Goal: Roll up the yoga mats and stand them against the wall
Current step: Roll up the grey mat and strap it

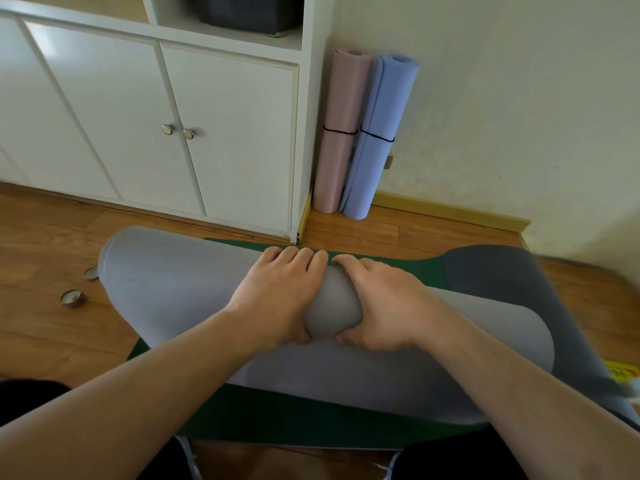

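A rolled grey yoga mat (166, 285) lies across a green mat (298, 420) spread flat on the wooden floor. My left hand (277, 292) grips the roll's middle from above, fingers over the far side and thumb underneath. My right hand (381, 303) grips it right beside the left, in the same way. The roll's right end (502, 282) shows a darker grey surface. A pink rolled mat (341, 133) and a blue rolled mat (379, 140) stand upright in the corner against the wall, each bound with a black band.
A white cabinet (138, 116) with closed doors stands at the back left, next to the standing mats. Two small round tins (73, 298) lie on the floor to the left of the roll. A yellow object (621, 370) sits at the right edge.
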`<state>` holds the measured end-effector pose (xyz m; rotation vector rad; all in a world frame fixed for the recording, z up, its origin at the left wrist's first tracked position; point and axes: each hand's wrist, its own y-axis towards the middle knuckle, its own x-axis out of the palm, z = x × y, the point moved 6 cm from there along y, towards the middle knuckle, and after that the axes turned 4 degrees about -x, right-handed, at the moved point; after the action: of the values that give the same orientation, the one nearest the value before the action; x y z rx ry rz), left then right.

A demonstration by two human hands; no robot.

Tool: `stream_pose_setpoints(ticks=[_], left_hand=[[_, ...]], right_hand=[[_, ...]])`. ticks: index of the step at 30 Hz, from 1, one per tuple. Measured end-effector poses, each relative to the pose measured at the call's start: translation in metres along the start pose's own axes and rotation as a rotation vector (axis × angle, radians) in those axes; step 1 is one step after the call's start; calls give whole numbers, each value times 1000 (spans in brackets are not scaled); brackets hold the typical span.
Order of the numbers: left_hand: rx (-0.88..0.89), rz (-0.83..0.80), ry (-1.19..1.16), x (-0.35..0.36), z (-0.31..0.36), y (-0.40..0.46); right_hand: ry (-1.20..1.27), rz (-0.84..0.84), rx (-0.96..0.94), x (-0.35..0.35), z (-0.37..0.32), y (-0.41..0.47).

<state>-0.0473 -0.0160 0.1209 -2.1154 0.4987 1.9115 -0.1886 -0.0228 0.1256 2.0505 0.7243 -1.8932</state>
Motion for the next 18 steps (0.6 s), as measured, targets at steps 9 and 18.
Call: stream_pose_setpoints(ticks=[9, 18], left_hand=[[-46, -80, -180, 1, -18, 0], [3, -34, 28, 8, 1, -2]], right_hand=[[-111, 46, -45, -1, -6, 4], [51, -64, 42, 0, 4, 2]])
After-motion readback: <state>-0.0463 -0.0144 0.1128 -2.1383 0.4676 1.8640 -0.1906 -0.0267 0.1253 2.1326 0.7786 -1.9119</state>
